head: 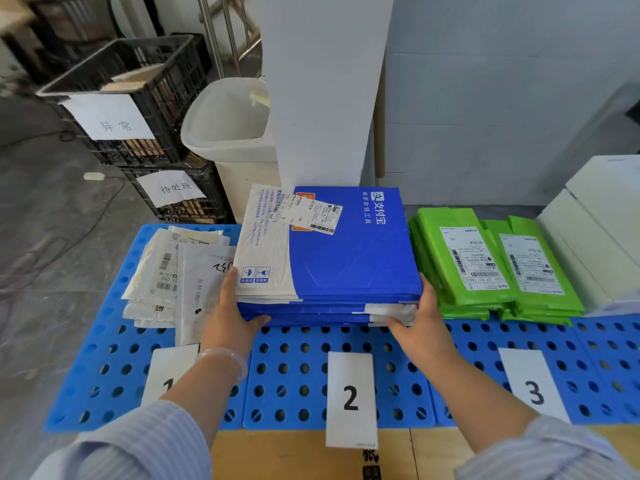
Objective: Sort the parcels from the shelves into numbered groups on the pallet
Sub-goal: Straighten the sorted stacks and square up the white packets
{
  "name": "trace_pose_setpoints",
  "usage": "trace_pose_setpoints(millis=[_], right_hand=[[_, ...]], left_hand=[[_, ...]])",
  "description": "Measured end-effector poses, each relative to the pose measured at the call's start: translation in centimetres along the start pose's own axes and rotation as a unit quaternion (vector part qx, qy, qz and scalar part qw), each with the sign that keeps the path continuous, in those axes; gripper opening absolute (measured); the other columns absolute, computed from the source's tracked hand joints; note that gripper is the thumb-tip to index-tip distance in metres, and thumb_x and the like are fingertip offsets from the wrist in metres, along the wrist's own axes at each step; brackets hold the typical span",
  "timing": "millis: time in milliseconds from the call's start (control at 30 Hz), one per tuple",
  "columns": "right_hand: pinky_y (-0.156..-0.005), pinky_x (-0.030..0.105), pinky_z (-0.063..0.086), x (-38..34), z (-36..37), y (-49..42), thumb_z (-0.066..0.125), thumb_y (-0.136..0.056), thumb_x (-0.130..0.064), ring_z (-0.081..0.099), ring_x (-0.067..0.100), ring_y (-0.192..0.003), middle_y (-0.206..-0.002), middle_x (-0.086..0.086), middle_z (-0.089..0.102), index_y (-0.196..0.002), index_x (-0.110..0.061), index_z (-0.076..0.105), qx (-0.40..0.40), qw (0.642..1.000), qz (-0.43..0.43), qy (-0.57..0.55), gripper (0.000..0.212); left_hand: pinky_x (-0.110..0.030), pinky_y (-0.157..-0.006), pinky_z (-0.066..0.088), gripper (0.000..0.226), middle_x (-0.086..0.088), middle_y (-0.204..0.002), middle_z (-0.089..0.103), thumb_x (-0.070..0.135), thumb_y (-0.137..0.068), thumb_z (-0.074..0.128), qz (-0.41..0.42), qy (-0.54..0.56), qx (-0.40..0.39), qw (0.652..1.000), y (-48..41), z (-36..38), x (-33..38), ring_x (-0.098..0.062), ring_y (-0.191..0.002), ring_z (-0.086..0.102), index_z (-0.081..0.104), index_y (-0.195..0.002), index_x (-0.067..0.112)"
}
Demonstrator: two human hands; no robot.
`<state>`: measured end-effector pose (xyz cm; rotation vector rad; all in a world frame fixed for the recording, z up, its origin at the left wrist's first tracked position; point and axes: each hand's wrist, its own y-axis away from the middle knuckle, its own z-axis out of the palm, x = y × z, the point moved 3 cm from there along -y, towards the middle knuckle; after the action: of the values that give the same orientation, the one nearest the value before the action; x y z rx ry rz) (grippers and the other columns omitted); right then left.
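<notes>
A stack of blue-and-white parcels (349, 251) lies on the blue perforated pallet (298, 382), behind the paper card marked 2 (350, 398). My left hand (230, 313) grips the stack's near left corner, thumb up its side and fingers under the edge. At the near right corner my right hand (420, 318) holds the stack the same way. White parcels (173, 271) lie behind card 1 (168, 375), which my left forearm partly hides. Green parcels (491, 265) are stacked behind card 3 (533, 386).
Two black crates (138, 109) with paper labels stand stacked at the back left beside a white bin (228, 133). A white pillar (325, 88) rises right behind the blue stack. White boxes (599, 220) sit at the right edge. Cardboard (298, 455) lies below the pallet.
</notes>
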<state>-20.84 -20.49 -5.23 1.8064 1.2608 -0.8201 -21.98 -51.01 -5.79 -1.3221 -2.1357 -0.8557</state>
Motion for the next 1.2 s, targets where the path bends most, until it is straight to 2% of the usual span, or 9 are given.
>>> trace_pose_setpoints(millis=[133, 200, 267, 333, 533, 733, 900, 1000, 1200], right_hand=[[-0.086, 0.025, 0.043, -0.5, -0.4, 0.2, 0.073, -0.084, -0.022, 0.050, 0.010, -0.110, -0.125, -0.010, 0.048, -0.148, -0.029, 0.024, 0.014, 1.000, 0.010, -0.017, 0.081], [-0.082, 0.024, 0.044, -1.3, -0.6, 0.3, 0.066, -0.088, -0.029, 0.053, 0.010, -0.105, -0.118, -0.011, 0.054, -0.139, -0.033, 0.038, 0.026, 0.999, 0.016, -0.038, 0.059], [-0.068, 0.024, 0.043, -2.3, -0.9, 0.3, 0.053, -0.096, -0.033, 0.057, 0.012, -0.095, -0.106, -0.009, 0.060, -0.128, -0.032, 0.049, 0.037, 0.997, 0.025, -0.059, 0.032], [-0.065, 0.027, 0.041, -3.1, -1.1, -0.1, 0.041, -0.101, -0.033, 0.056, 0.010, -0.086, -0.103, -0.006, 0.061, -0.125, -0.028, 0.052, 0.051, 0.996, 0.033, -0.063, 0.027], [-0.067, 0.034, 0.044, -3.2, -1.2, -1.4, 0.043, -0.100, -0.025, 0.052, 0.020, -0.073, -0.089, 0.004, 0.060, -0.118, -0.011, 0.058, 0.079, 0.986, 0.134, -0.064, 0.027], [-0.092, 0.050, 0.049, -4.3, -2.5, -1.5, 0.054, -0.095, -0.014, 0.061, 0.035, -0.102, -0.080, -0.004, 0.060, -0.115, -0.012, 0.066, 0.091, 0.986, 0.121, -0.073, 0.023], [-0.089, 0.046, 0.051, -4.6, -2.9, -1.3, 0.056, -0.094, -0.015, 0.063, 0.027, -0.090, -0.077, -0.012, 0.056, -0.121, -0.011, 0.065, 0.090, 0.987, 0.112, -0.069, 0.028], [-0.068, 0.036, 0.051, -4.2, -2.6, -0.9, 0.055, -0.095, -0.016, 0.060, 0.018, -0.077, -0.078, -0.012, 0.057, -0.121, -0.011, 0.064, 0.080, 0.989, 0.113, -0.058, 0.028], [-0.061, 0.027, 0.042, -3.2, -2.1, -1.2, 0.053, -0.096, -0.018, 0.050, 0.010, -0.069, -0.081, -0.010, 0.053, -0.123, -0.014, 0.058, 0.067, 0.987, 0.132, -0.059, 0.028]], left_hand=[[-0.040, -0.091, 0.049, 0.103, -0.004, -0.132, 0.050, 0.021, -0.076, 0.081, 0.013, 0.004, -0.004, 1.000, 0.2, 0.0, 0.0, -0.026, -0.108, 0.053, 0.012, -0.151, 0.036], [-0.045, -0.101, 0.046, 0.106, 0.001, -0.142, 0.041, 0.029, -0.070, 0.085, 0.019, 0.051, -0.008, 0.999, 0.3, -0.3, 0.1, -0.025, -0.123, 0.047, 0.016, -0.149, 0.039], [-0.045, -0.104, 0.044, 0.094, 0.006, -0.142, 0.042, 0.036, -0.074, 0.081, 0.019, 0.111, -0.003, 0.994, 0.2, -1.2, 0.7, -0.021, -0.126, 0.045, 0.023, -0.148, 0.035], [-0.042, -0.105, 0.041, 0.074, 0.004, -0.145, 0.043, 0.042, -0.087, 0.066, 0.000, 0.123, -0.002, 0.992, -0.3, -2.1, 1.8, -0.022, -0.129, 0.044, 0.028, -0.149, 0.029], [-0.029, -0.071, 0.045, 0.036, 0.007, -0.108, 0.062, 0.029, -0.097, 0.053, -0.038, 0.101, -0.022, 0.994, -1.8, -3.0, 3.8, -0.011, -0.082, 0.054, 0.055, -0.131, 0.021], [-0.018, -0.070, 0.037, 0.037, 0.006, -0.105, 0.062, 0.023, -0.092, 0.062, -0.050, 0.164, 0.005, 0.985, -1.7, -3.7, 4.2, -0.006, -0.079, 0.051, 0.060, -0.129, 0.018], [-0.015, -0.060, 0.038, 0.036, 0.010, -0.096, 0.064, 0.020, -0.091, 0.065, -0.055, 0.223, 0.016, 0.973, -1.0, -3.8, 3.6, 0.000, -0.077, 0.054, 0.062, -0.126, 0.020], [-0.010, -0.059, 0.036, 0.034, 0.010, -0.095, 0.063, 0.019, -0.091, 0.065, -0.054, 0.211, 0.012, 0.976, -0.5, -3.4, 2.6, 0.006, -0.075, 0.052, 0.063, -0.125, 0.019], [-0.017, -0.065, 0.040, 0.042, 0.001, -0.108, 0.068, 0.017, -0.090, 0.066, -0.079, 0.222, -0.007, 0.972, -0.7, -2.8, 2.3, -0.008, -0.081, 0.058, 0.057, -0.130, 0.016]])
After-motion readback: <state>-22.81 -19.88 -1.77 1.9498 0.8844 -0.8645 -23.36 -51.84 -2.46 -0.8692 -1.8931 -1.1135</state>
